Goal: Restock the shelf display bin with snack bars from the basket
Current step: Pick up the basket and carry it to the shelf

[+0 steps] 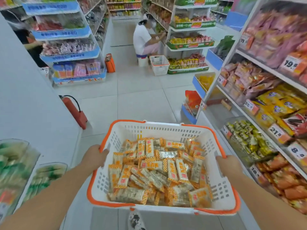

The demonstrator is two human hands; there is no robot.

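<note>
I carry a white plastic basket (pixel 221 188) with an orange rim in front of me, above the tiled aisle floor. It is filled with several snack bars (pixel 159 170) in orange-and-white checked wrappers. My left hand (pixel 95 155) grips the basket's left rim. My right hand (pixel 230 165) grips the right rim. On the shelf unit to my right sits a clear display bin (pixel 249 140) holding yellow-green wrapped sweets, with more bins of orange packs below it.
Shelves of packaged snacks (pixel 274 97) line the right side. A white wall and clear bins of green packs (pixel 15 163) stand at left, with a red fire extinguisher (pixel 74 112) leaning there. Ahead, a seated person (pixel 144 42) works beside another white basket (pixel 159 64).
</note>
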